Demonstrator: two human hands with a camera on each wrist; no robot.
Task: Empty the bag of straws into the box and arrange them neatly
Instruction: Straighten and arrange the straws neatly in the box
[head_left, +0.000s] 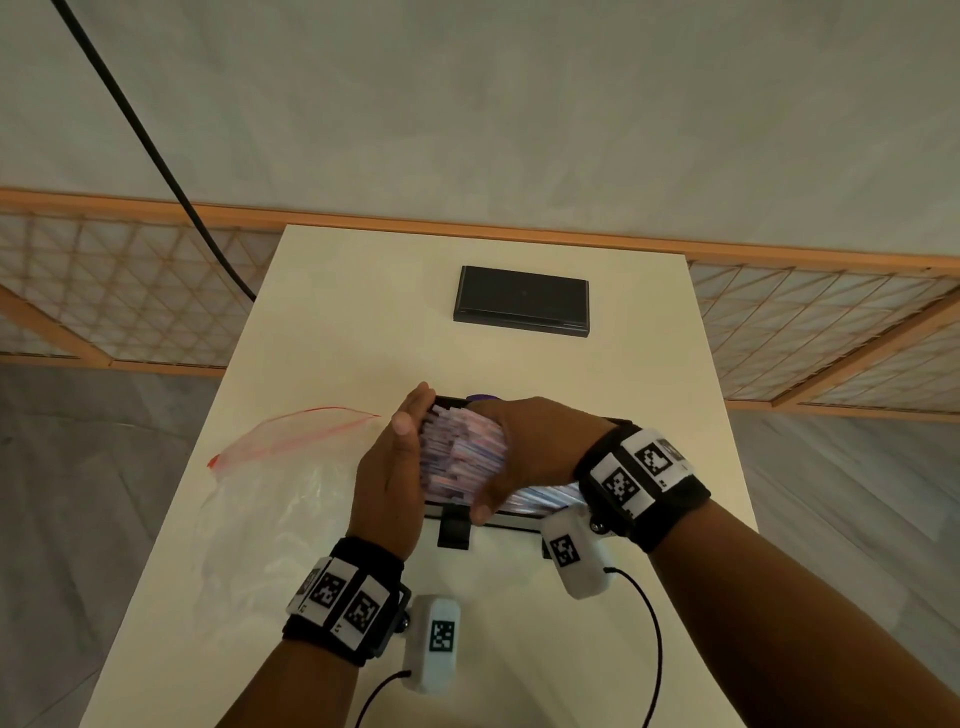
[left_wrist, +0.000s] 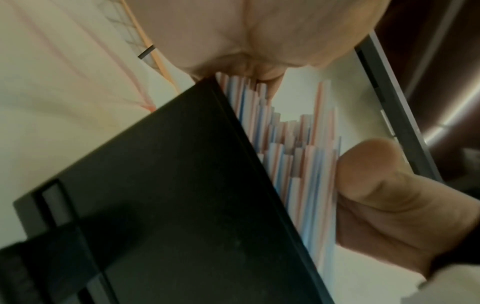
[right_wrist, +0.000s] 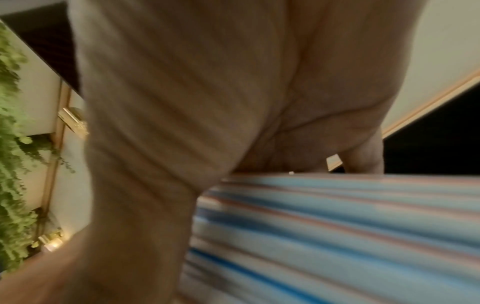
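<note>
Left hand (head_left: 390, 467) flat against straws (head_left: 460, 457) ends, right hand (head_left: 524, 447) gripping bundle – over box (head_left: 511, 521), bag (head_left: 270, 499) beside.

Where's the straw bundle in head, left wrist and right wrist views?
Head: straws at centre, in the box, between both hands.
Left wrist: centre, upright stripes against the box's black wall.
Right wrist: lower right, blurred stripes under the palm.
Shared landmark: the right hand gripping the bundle.

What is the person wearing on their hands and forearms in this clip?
Both forearms are bare, with no sleeves or gloves. The left hand and right hand each have a black wrist strap carrying white panels with black square markers, plus a white marker-tagged camera pod trailing a thin black cable.
</note>
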